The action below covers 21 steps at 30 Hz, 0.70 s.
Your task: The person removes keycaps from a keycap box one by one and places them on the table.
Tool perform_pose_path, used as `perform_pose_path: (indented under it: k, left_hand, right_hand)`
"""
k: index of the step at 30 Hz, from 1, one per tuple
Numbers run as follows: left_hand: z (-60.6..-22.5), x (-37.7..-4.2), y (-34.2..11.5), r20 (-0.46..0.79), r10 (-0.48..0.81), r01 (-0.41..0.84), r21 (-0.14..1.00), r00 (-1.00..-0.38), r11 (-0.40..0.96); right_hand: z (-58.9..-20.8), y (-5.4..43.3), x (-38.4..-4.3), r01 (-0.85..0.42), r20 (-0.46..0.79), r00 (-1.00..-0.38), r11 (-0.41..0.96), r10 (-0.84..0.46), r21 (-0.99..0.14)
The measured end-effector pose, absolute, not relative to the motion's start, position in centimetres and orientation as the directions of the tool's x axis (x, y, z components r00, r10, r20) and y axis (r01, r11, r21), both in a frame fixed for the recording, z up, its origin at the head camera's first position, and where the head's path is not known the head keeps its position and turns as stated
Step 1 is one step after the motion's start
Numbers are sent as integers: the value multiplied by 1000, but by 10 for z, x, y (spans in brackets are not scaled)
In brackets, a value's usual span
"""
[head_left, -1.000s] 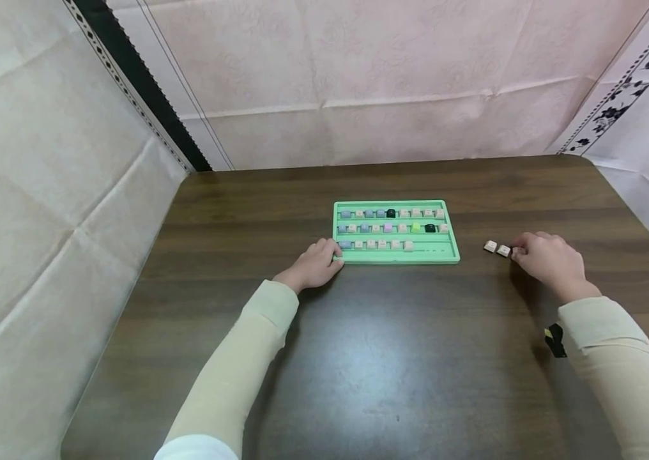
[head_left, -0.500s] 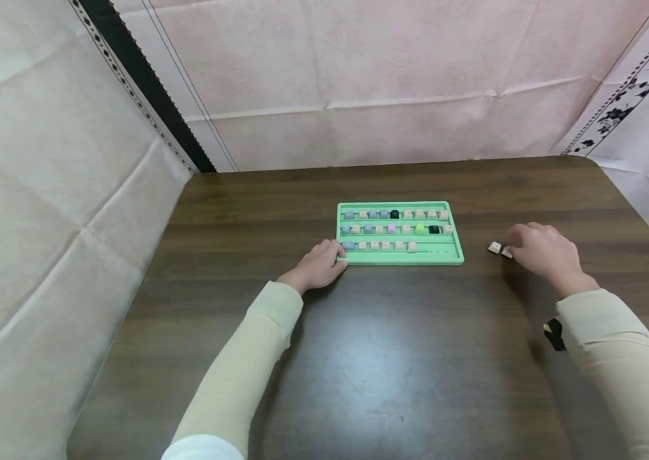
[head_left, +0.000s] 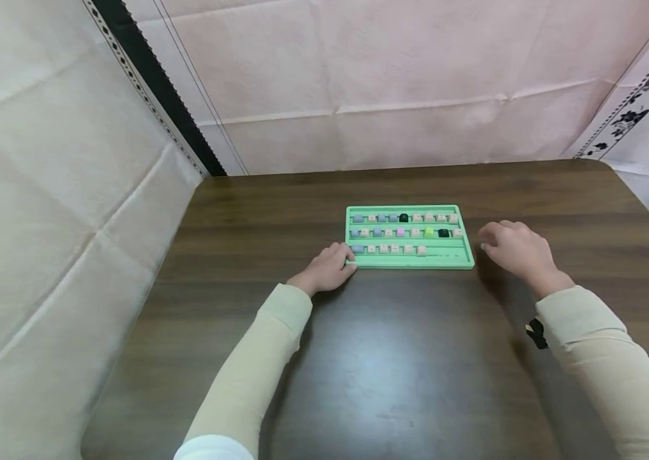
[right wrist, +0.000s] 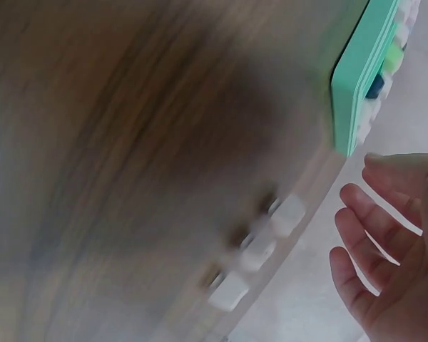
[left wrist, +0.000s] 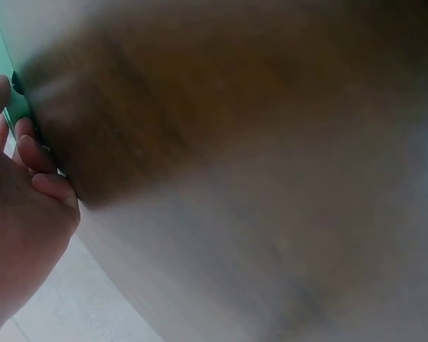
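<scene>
At the near left corner of the green tray (head_left: 445, 260), which holds rows of keycaps (head_left: 400, 232), my left hand (head_left: 329, 267) grips the edge between thumb and fingers; the left wrist view shows the fingers (left wrist: 39, 153) round that rim. My right hand (head_left: 520, 254) is held over the table just right of the tray. Its thumb and index tips come together near the tray's corner in the right wrist view, the other fingers loosely bent; I cannot tell whether a keycap is between them. Three white keycaps (right wrist: 257, 251) lie in a line on the table, hidden by that hand in the head view.
A dark brown wooden table (head_left: 359, 351) spreads around the tray. Pale cloth (head_left: 416, 83) hangs behind it and along both sides. Beneath the right sleeve a small black object (head_left: 537, 333) shows at the wrist.
My right hand has moved left from the loose keycaps toward the tray, now covering them in the head view. The left hand keeps its place on the tray. The head view has shifted slightly.
</scene>
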<state>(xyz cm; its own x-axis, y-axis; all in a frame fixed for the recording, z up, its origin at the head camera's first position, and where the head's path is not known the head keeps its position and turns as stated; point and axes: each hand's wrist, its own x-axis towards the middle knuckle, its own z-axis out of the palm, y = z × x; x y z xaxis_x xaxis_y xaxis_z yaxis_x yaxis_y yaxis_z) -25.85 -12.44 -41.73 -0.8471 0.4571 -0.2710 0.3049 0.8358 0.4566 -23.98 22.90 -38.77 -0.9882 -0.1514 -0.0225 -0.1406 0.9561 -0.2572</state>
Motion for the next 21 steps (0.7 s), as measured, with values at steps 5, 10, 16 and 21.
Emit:
perform_pose_path:
  k: [5, 10, 16, 21]
  left_hand:
    - [-418, -259, -123, -268, 456, 305, 456, -849, 836]
    - [-418, -259, -124, -276, 436, 281, 458, -856, 843]
    - [-418, -260, -124, -275, 440, 282, 466, -855, 839]
    - [-419, -260, -123, -272, 448, 288, 471, -852, 834]
  right_hand:
    - [-388, 211, -243, -175, 6, -984, 952, -179, -252]
    - [-391, 192, -247, -234, 64, -972, 940, -225, -248]
    - [-396, 175, -250, -271, 75, -963, 927, -260, -258]
    - [-403, 164, -251, -307, 94, -952, 917, -292, -253]
